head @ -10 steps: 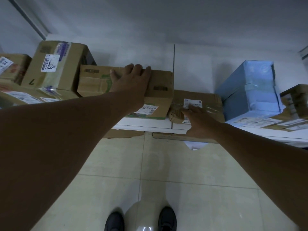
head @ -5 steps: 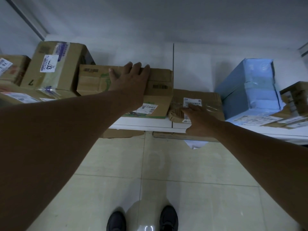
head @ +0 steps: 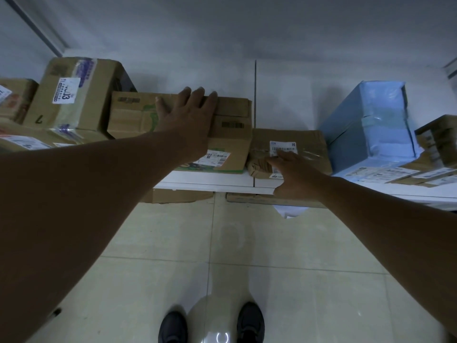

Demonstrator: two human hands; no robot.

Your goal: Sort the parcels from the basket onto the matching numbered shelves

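A wide brown cardboard box [head: 230, 125] with a white label lies on the white shelf [head: 212, 179]. My left hand [head: 188, 120] rests flat on its top, fingers straight and reaching its far edge. Right of it sits a low brown taped parcel [head: 309, 142] with a barcode label. My right hand [head: 291, 172] touches that parcel's front with extended fingers, just below the label. The basket is out of view.
A tall box marked 7 [head: 71, 95] and more boxes stand at the left. A blue wrapped parcel [head: 368, 127] and flat labelled parcels [head: 400, 172] fill the right. Cardboard [head: 178, 195] shows under the shelf. My shoes [head: 249, 323] stand on tiled floor.
Both hands stay on their parcels; the view has shifted slightly and my right hand has slid a little along the small parcel's front.
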